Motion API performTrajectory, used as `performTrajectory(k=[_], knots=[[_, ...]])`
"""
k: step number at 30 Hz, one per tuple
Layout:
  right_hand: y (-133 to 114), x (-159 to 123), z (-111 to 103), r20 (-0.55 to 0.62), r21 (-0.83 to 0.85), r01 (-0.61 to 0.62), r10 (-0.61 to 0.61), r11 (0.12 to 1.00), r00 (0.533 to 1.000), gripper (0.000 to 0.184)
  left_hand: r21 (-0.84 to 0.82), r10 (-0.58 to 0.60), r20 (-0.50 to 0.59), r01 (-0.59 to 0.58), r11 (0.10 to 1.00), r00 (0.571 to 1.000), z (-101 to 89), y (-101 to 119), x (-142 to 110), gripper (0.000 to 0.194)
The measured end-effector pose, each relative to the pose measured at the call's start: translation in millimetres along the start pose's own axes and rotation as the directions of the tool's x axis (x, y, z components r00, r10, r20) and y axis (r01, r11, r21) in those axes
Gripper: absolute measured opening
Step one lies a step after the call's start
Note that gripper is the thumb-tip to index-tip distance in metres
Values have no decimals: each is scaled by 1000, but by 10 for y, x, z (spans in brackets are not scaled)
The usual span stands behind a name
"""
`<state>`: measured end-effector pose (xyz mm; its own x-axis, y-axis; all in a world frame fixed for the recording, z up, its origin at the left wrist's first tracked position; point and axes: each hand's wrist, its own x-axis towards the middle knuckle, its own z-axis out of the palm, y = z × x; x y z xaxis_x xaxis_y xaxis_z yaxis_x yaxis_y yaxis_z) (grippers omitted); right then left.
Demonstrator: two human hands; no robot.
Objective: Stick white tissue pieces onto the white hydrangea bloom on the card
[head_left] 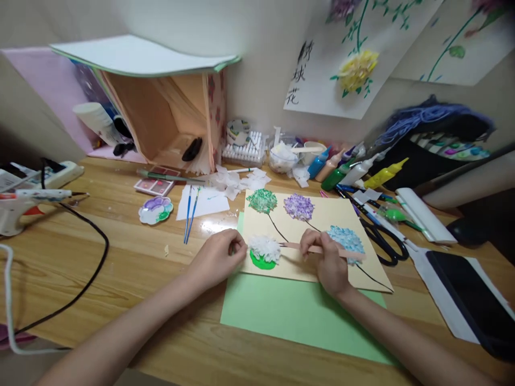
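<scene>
Now, the right hand [328, 260] is closed on a slim pinkish stick [292, 245], gripped partway along like a pen, presumably for fine control. Its dark tip points left at the white flower [265, 247]; whether it touches the petals, I can't tell. That flower lies near the left edge of the cream board [292, 268], overlapping a green patch [263, 262]. Just beside it, the left hand [219, 256] curls its fingers toward the thumb, perhaps to steady something; whether they meet or pinch anything, I can't tell. And the green sheet [289, 311] sits under the board, spreading toward the person, maybe to guard the wood.

On to the edges! The stick's back end lies across the blue flower [338, 234], so sideways room is tight there. Beyond the board's right edge, scissors [380, 244] and a phone [475, 300] crowd the way; at the back, squeeze bottles [340, 174] form a fence. Leftward, though, bare table [156, 289] runs open as far as the black cable [105, 241].
</scene>
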<state>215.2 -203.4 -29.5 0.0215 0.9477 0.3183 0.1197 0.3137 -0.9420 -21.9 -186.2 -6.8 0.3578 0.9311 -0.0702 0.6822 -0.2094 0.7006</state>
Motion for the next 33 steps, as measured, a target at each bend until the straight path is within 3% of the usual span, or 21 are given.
performTrajectory(k=[2, 5, 8, 11, 24, 26, 28, 31, 33], knots=[[69, -31, 5, 3, 46, -55, 55, 997, 998, 52, 62, -5, -121, 12, 998, 993, -172, -50, 163, 18], [76, -77, 23, 17, 55, -6, 5, 998, 1000, 51, 298, 53, -288, 37, 954, 956, -375, -136, 493, 15], [43, -104, 32, 26, 38, -8, 7, 999, 1000, 51, 438, 41, -368, 134, 889, 929, -437, -224, 810, 16], [28, -103, 29, 22, 37, -26, 25, 999, 999, 52, 427, -52, -408, 241, 871, 911, -406, -284, 986, 20], [77, -104, 33, 16, 34, -13, 12, 999, 1000, 52, 256, 9, -468, 126, 958, 884, -488, -284, 694, 19], [74, -102, 32, 4, 29, -8, 8, 1000, 1000, 52, 161, 1, -453, 81, 984, 891, -484, -185, 632, 19], [64, -99, 30, -26, 18, 10, -9, 1000, 1000, 52, 2, -10, -376, 12, 1000, 927, -464, -30, 514, 21], [48, -99, 31, -76, -3, 53, -54, 999, 996, 50, -257, 63, -68, -78, 963, 996, -384, 208, 265, 26], [42, -108, 31, -80, -13, 101, -101, 995, 992, 47, -314, 157, 97, -119, 942, 983, -289, 297, 120, 24]])
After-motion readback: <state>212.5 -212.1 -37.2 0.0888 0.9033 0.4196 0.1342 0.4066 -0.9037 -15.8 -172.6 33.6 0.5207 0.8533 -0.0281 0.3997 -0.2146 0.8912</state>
